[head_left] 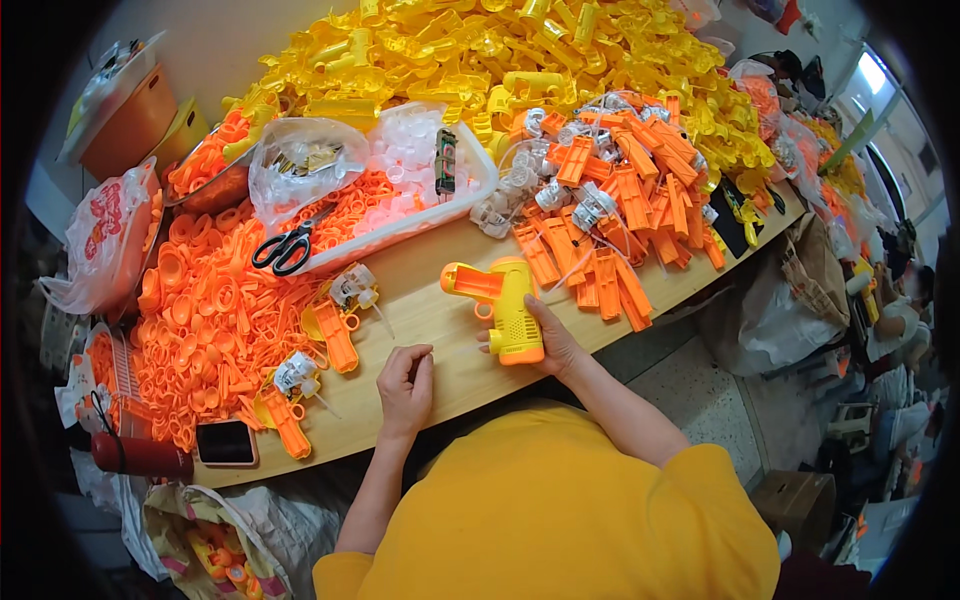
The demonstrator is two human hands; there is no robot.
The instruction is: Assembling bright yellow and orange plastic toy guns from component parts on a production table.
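My right hand (556, 342) grips a yellow toy gun (515, 312) with orange ends, held upright over the table's near side. An orange open trough juts left from its top, with an orange trigger ring below. Left of it, my left hand (405, 388) is curled into a loose fist at the table's edge; its inside is hidden. Two orange-and-yellow pieces, an upper one (335, 335) and a lower one (286, 420), lie further left, each beside a clear-and-white motor unit with thin wires. Orange battery-box-like parts (630, 180) with wired motor units are heaped beyond my right hand.
Yellow shell halves (430, 60) are piled at the back. A white tray (478, 190) holds orange and translucent parts, with black scissors (285, 248) on its near edge. Small orange parts (200, 330) cover the left. A phone (227, 443) and red bottle (140, 455) lie near the left corner.
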